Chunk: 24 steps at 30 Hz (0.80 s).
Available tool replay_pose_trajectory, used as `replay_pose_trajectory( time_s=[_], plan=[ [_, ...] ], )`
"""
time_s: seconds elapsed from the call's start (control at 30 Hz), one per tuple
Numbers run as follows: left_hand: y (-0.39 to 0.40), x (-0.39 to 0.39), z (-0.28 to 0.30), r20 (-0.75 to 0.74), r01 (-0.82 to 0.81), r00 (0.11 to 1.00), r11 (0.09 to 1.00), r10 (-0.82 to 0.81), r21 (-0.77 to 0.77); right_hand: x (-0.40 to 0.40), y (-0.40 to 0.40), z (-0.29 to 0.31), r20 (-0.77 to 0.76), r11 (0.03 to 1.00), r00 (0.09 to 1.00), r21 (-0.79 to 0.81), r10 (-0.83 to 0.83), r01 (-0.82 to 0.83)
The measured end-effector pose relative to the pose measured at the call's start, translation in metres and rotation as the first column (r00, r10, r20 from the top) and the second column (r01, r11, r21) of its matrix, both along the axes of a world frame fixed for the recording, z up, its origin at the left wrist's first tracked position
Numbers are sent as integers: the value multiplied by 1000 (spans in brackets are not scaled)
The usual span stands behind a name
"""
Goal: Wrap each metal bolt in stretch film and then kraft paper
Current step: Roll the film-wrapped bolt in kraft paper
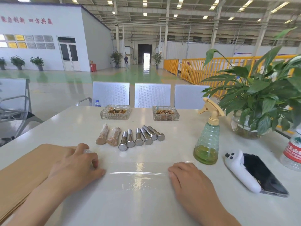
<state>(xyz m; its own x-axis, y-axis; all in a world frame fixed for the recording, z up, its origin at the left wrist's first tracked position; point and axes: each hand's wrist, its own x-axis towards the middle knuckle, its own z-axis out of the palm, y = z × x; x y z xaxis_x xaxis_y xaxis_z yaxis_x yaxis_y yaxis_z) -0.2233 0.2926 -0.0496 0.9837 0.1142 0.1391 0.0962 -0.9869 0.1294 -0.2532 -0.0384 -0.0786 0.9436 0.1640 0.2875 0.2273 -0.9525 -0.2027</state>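
Both hands down: left hand (76, 162) grasping the film roll (88, 151), right hand (184, 175) pressing stretch film (138, 175) flat between my fingers. Careless lifting and I'd expect it to cling and crease.

Between the left hand (76, 163) and the right hand (187, 175) lies a flat sheet of stretch film (138, 175) on the table (146, 207), with bare tabletop from there up to the row of bolts (141, 137) and the two paper-wrapped bolts (107, 135) beside them. To the right, a spray bottle (206, 141), a phone in a white grip (255, 173), a water bottle (293, 152) and a potted plant (260, 101) crowd the way. Kraft paper (24, 170) lies flat at the left, and two glass ashtrays (115, 112) stand behind the bolts.
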Motion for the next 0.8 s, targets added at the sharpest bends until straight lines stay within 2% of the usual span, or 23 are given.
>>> replay_pose_trajectory(
  time_s=[0.33, 0.37, 0.4, 0.43, 0.47, 0.5, 0.53, 0.57, 0.6, 0.67, 0.8],
  plan=[
    [-6, -4, 7, -42, -11, 999, 1000, 12, 30, -10, 12, 7, -38, 975, 985, -149, -171, 164],
    [-7, -5, 8, -52, -13, 999, 999, 14, 32, -10, 19, 11, -26, 979, 985, -119, -168, 164],
    [-8, -6, 9, -63, -12, 998, 999, 14, 35, -9, 27, 14, -23, 988, 988, -23, -154, 154],
    [-9, -6, 10, -71, -9, 997, 999, 12, 39, -7, 37, 19, -45, 979, 992, 159, -119, 125],
    [-9, -7, 10, -75, -8, 997, 999, 11, 40, -6, 50, 26, -132, 893, 990, 436, -58, 110],
    [-10, -8, 11, -73, -7, 997, 999, 10, 40, -5, 65, 35, -261, 675, 963, 721, 59, 154],
    [-9, -8, 11, -65, -5, 998, 999, 8, 43, -5, 81, 41, -357, 391, 904, 886, 236, 248],
    [-9, -8, 11, -54, -2, 999, 999, 5, 48, -3, 96, 43, -380, 147, 835, 925, 398, 350],
    [-8, -8, 11, -43, 4, 999, 999, -2, 50, 2, 112, 44, -366, -20, 775, 899, 515, 437],
    [-6, -9, 11, -29, 18, 999, 999, -17, 39, 9, 141, 42, -326, -179, 699, 819, 636, 545],
    [-3, -10, 12, -36, 37, 999, 999, -36, 23, 17, 170, 37, -313, -283, 650, 712, 692, 643]
  ],
)
